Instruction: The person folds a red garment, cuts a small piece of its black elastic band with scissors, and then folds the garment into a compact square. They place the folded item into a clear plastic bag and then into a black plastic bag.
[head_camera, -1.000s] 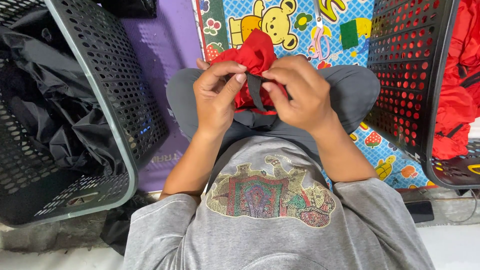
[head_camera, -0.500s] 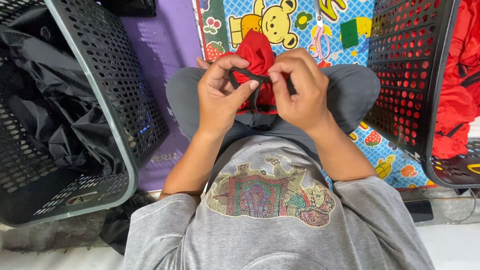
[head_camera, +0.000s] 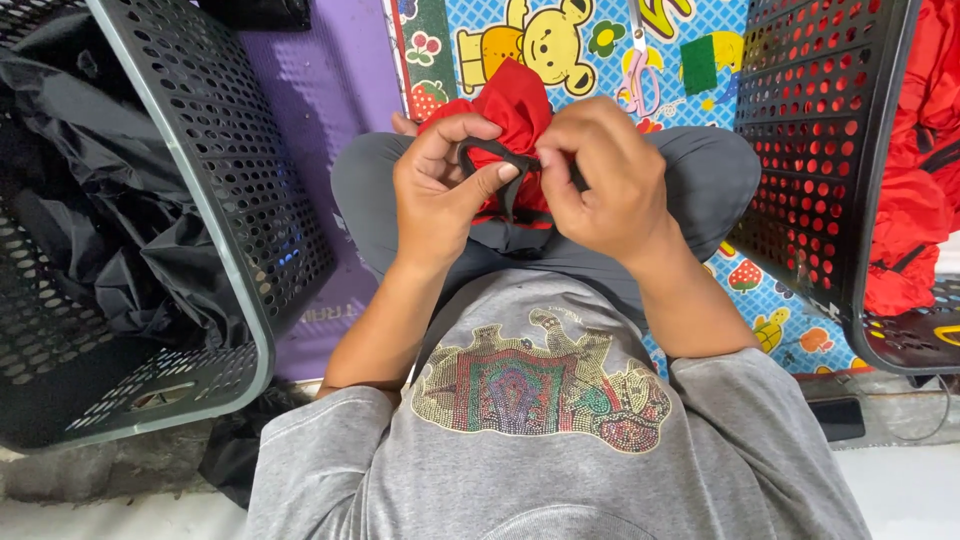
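Your left hand (head_camera: 440, 190) and right hand (head_camera: 600, 180) both pinch one black drawstring (head_camera: 500, 155) on one red pouch (head_camera: 515, 100), between two black baskets (head_camera: 200, 200).

1. A purple mat (head_camera: 330, 110) covers the floor at far left.
2. A colourful cartoon play mat (head_camera: 600, 40) lies far and right.
3. Pale concrete floor (head_camera: 900, 480) shows near, in even daylight.

The floor is covered by a purple mat (head_camera: 320, 110) beside a colourful cartoon mat (head_camera: 660, 60). Two perforated black baskets stand there: one (head_camera: 200, 230) holding black fabric, another (head_camera: 820, 150) holding red fabric.
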